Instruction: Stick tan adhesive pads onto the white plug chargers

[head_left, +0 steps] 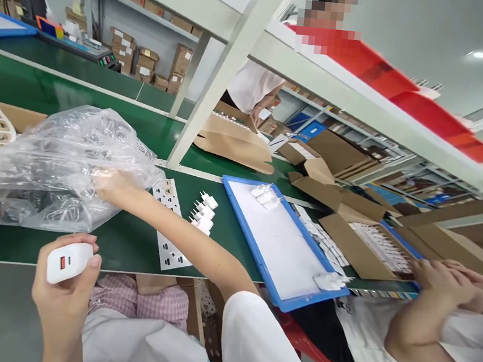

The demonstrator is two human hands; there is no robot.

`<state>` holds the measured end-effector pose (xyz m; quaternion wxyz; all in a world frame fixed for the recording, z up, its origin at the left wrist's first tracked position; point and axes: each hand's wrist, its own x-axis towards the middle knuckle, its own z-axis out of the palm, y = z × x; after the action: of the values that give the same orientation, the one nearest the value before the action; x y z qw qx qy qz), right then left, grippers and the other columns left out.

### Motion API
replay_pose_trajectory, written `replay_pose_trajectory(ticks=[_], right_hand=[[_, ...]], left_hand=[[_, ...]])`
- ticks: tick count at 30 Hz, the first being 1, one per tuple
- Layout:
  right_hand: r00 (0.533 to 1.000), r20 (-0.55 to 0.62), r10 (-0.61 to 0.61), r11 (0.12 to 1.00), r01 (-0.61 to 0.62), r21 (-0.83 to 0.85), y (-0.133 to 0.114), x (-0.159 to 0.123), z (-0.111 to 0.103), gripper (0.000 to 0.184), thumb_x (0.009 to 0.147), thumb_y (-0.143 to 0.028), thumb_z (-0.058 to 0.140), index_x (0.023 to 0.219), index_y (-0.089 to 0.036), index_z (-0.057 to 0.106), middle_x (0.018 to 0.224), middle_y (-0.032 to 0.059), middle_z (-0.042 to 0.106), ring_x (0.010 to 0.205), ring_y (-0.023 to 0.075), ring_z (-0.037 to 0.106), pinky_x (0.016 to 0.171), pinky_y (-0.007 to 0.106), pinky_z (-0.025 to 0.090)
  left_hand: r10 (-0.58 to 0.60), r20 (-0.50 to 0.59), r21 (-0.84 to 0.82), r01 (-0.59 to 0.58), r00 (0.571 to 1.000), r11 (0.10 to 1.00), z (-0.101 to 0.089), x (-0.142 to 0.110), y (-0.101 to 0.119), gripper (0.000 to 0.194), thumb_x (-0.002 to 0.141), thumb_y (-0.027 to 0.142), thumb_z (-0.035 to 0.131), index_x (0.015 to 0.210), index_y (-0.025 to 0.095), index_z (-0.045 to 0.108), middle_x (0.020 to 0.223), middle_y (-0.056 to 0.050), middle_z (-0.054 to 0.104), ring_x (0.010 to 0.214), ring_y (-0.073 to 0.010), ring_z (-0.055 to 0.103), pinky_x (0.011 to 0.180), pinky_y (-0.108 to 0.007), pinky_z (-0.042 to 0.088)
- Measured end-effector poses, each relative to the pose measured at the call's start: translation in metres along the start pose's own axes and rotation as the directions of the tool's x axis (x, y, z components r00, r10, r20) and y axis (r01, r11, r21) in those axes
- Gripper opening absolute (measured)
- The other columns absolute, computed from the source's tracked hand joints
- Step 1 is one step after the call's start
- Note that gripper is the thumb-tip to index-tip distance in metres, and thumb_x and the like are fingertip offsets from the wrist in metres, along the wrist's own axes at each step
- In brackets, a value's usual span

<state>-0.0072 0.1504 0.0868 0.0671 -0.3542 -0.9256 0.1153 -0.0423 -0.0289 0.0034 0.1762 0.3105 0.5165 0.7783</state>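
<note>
My left hand (pixel 62 289) is closed around a white USB wall charger (pixel 69 262), held up near the front edge of the bench. The charger's end with one red-lined port and one small port faces me. Across my body, my right hand (pixel 115 187) reaches into a large clear plastic bag (pixel 96 133) lying on a cardboard box. Thin plastic covers its fingers, so whether they grip anything is hidden. Whitish cables seem to show through the bag. Beside my right forearm lies a white sheet with dark stickers (pixel 173 254), next to several white plug chargers (pixel 204 211).
A blue-rimmed tray (pixel 252 250) holds several white plugs at both ends. Farther right stand open boxes (pixel 359 246) of white chargers. A co-worker's hands (pixel 449 280) are close to them. A slanting metal post (pixel 222 71) rises from the bench; another person stands behind it.
</note>
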Motion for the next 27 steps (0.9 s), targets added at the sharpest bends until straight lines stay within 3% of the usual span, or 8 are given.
replay_pose_trajectory(ticks=[2, 5, 7, 8, 13, 20, 24, 27], right_hand=[[0.997, -0.059, -0.042, 0.997, 0.046, 0.059, 0.005, -0.027, -0.009, 0.018, 0.108, -0.016, 0.054, 0.102, -0.017, 0.072, 0.108, -0.0014, 0.075, 0.108, 0.0150, 0.071, 0.100, 0.026, 0.057], [0.978, -0.180, -0.101, 0.973, 0.136, 0.189, 0.017, -0.083, -0.020, 0.009, 0.103, -0.021, 0.067, 0.095, -0.018, 0.069, 0.109, 0.0019, 0.072, 0.105, 0.0138, 0.072, 0.099, 0.026, 0.058], [0.908, -0.409, -0.088, 0.886, 0.259, 0.384, 0.026, -0.127, -0.023, 0.011, 0.100, -0.019, 0.072, 0.090, -0.020, 0.068, 0.114, 0.0068, 0.070, 0.107, 0.0174, 0.072, 0.099, 0.032, 0.060], [0.878, -0.473, -0.078, 0.843, 0.312, 0.439, 0.029, -0.148, -0.023, 0.011, 0.100, -0.019, 0.071, 0.090, -0.021, 0.067, 0.118, 0.0080, 0.070, 0.110, 0.0189, 0.072, 0.098, 0.034, 0.061], [0.854, -0.520, 0.000, 0.743, 0.348, 0.571, 0.027, -0.227, -0.018, 0.009, 0.101, -0.021, 0.071, 0.098, -0.025, 0.064, 0.130, 0.0099, 0.075, 0.111, 0.0214, 0.076, 0.090, 0.034, 0.065], [0.781, -0.621, 0.069, 0.819, 0.311, 0.483, 0.026, -0.259, -0.011, 0.036, 0.094, -0.009, 0.077, 0.123, -0.026, 0.064, 0.123, 0.0119, 0.078, 0.107, 0.0253, 0.075, 0.088, 0.040, 0.067], [0.762, -0.645, 0.050, 0.858, 0.298, 0.419, 0.030, -0.263, -0.006, 0.039, 0.095, -0.011, 0.074, 0.131, -0.025, 0.065, 0.122, 0.0119, 0.079, 0.104, 0.0259, 0.074, 0.086, 0.042, 0.067], [0.751, -0.658, 0.058, 0.860, 0.297, 0.415, 0.033, -0.266, -0.002, 0.041, 0.097, -0.016, 0.076, 0.135, -0.028, 0.066, 0.123, 0.0111, 0.080, 0.103, 0.0268, 0.074, 0.084, 0.043, 0.068]], left_hand=[[-0.020, 0.056, 0.038, 0.017, 0.998, 0.999, 0.002, -0.003, 0.002, 0.027, 0.082, 0.027, 0.089, 0.099, 0.018, 0.071, 0.096, -0.003, 0.074, 0.082, -0.0171, 0.070, 0.072, -0.027, 0.058], [-0.079, 0.168, 0.069, 0.068, 0.983, 0.995, 0.010, -0.010, 0.008, 0.025, 0.087, 0.031, 0.085, 0.103, 0.020, 0.070, 0.103, -0.005, 0.074, 0.087, -0.0167, 0.069, 0.077, -0.026, 0.059], [-0.085, 0.274, 0.066, 0.069, 0.958, 0.995, 0.017, -0.018, 0.011, 0.021, 0.091, 0.028, 0.080, 0.108, 0.022, 0.069, 0.108, -0.005, 0.072, 0.091, -0.0161, 0.069, 0.081, -0.024, 0.058], [-0.081, 0.341, 0.063, 0.063, 0.937, 0.996, 0.021, -0.022, 0.013, 0.020, 0.092, 0.025, 0.078, 0.109, 0.023, 0.068, 0.109, -0.004, 0.071, 0.093, -0.0163, 0.069, 0.082, -0.024, 0.057], [-0.028, 0.605, 0.000, 0.035, 0.796, 0.999, 0.041, -0.046, 0.017, 0.025, 0.090, 0.015, 0.072, 0.113, 0.025, 0.065, 0.104, -0.005, 0.068, 0.091, -0.0187, 0.070, 0.078, -0.025, 0.056], [-0.003, 0.692, 0.009, -0.004, 0.722, 1.000, 0.058, -0.059, 0.019, 0.030, 0.082, 0.012, 0.073, 0.108, 0.025, 0.065, 0.099, -0.004, 0.072, 0.080, -0.0183, 0.068, 0.067, -0.025, 0.052], [-0.006, 0.713, 0.019, -0.011, 0.701, 1.000, 0.063, -0.060, 0.021, 0.043, 0.079, 0.004, 0.073, 0.114, 0.027, 0.065, 0.103, -0.002, 0.074, 0.080, -0.0169, 0.070, 0.066, -0.023, 0.053], [-0.017, 0.716, 0.032, -0.008, 0.698, 0.999, 0.066, -0.061, 0.023, 0.039, 0.081, 0.006, 0.073, 0.114, 0.026, 0.066, 0.106, -0.005, 0.075, 0.084, -0.0192, 0.072, 0.070, -0.026, 0.056]])
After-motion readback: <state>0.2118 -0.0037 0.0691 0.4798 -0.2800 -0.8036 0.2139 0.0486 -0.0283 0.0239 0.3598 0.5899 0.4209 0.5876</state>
